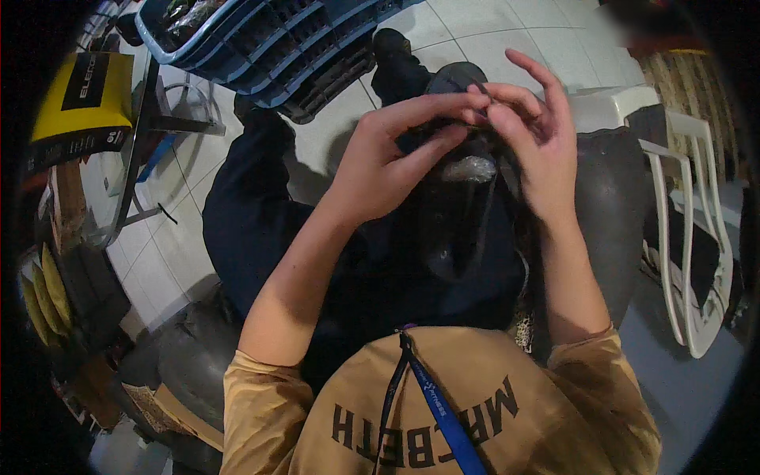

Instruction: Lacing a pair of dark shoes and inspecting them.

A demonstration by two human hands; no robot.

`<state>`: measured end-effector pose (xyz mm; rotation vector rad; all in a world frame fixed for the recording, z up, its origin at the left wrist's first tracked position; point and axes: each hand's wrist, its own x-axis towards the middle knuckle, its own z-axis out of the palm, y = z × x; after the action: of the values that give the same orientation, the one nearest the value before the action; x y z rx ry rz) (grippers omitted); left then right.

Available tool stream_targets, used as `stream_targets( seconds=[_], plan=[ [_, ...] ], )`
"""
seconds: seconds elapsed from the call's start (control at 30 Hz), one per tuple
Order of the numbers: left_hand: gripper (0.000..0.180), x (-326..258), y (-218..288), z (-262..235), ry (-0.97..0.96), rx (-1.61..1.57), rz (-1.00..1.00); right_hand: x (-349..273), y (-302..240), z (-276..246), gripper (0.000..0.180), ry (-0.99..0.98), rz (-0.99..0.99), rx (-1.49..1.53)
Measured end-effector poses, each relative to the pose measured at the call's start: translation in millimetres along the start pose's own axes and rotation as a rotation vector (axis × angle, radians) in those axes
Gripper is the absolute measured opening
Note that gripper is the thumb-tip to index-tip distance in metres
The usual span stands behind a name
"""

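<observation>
On my lap lies a dark, sole-shaped item [453,237] that looks like a slipper, with a patch of shiny clear plastic [469,169] near its upper end. Beyond it, a rounded dark grey end [457,75], also like a slipper's, shows behind my fingers. My left hand [400,154] reaches over from the left, thumb and fingers drawn together. Opposite it, my right hand [538,131] pinches with thumb and index finger, its little finger raised. The fingertips of both hands nearly meet over a small dark part, too hidden to name.
A blue plastic basket [293,47] stands ahead on the tiled floor [170,253]. To the left are a yellow and black bag [99,95] and a metal-framed table [142,119]. A white plastic chair [689,237] stands right, beside a grey rounded sack-like bulk [606,206].
</observation>
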<state>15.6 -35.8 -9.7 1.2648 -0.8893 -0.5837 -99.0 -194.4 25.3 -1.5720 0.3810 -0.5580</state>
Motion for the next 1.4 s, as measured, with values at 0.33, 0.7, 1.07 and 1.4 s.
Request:
stream_targets(
  seconds=[0.33, 0.7, 1.07, 1.4],
  plan=[
    [0.031, 3.9, 3.2, 0.6, 0.121, 0.073, 0.041, -11.0, -5.3, 0.8, 0.031, -0.023, -0.305, -0.526],
    [0.026, -2.7, 10.0, -12.9, 0.052, 0.22, 0.017, -15.2, 2.6, -2.6, 0.025, 0.031, -0.284, -0.491],
    [0.029, 4.6, 7.9, -2.8, -0.044, 0.368, 0.197, -15.7, -5.5, -11.6, 0.04, -0.068, 0.043, -0.05],
    [0.021, 7.5, 10.5, -5.5, -0.07, 0.348, 0.196, 1.4, -5.7, -6.0, 0.042, -0.011, 0.149, 0.149]
  ],
)
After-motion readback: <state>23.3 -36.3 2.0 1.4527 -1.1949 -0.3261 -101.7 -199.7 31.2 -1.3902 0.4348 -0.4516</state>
